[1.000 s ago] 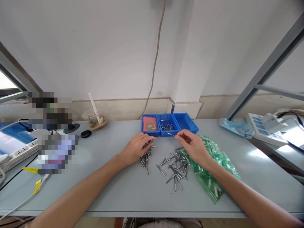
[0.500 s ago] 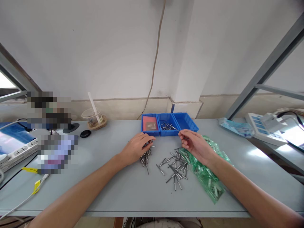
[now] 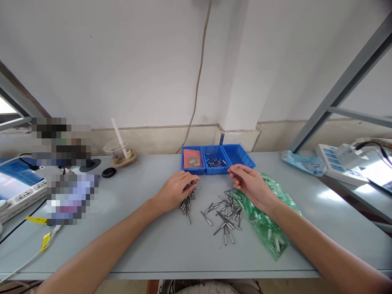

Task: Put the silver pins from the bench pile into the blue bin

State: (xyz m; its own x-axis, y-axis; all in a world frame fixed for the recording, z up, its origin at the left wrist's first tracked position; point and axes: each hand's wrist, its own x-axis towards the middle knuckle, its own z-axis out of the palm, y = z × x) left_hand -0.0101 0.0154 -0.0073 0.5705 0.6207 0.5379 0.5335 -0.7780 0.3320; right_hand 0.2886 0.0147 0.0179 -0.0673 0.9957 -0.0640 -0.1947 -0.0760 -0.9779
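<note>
My left hand [image 3: 175, 190] lies on the grey table [image 3: 137, 245] with its fingers curled over a small bunch of metal pins [image 3: 186, 201]. My right hand [image 3: 249, 183] hovers just in front of the middle blue bin [image 3: 214, 161], which holds several pins. Its thumb and forefinger are slightly apart and I see no pin between them. Loose metal pins [image 3: 226, 214] are scattered below the right hand, beside a green plastic bag [image 3: 269, 222] of small parts under my right wrist.
The left blue bin [image 3: 192, 160] holds a reddish packet, and the right blue bin [image 3: 240, 155] adjoins the middle one. A plastic cup with a straw [image 3: 120, 150], a black disc [image 3: 108, 172], a power strip [image 3: 21, 196] and cables sit at left. A metal frame and devices stand at right.
My right hand carried a pin forward to the middle blue bin; the pin no longer shows in its fingers. My left hand has stayed on its bunch of pins.
</note>
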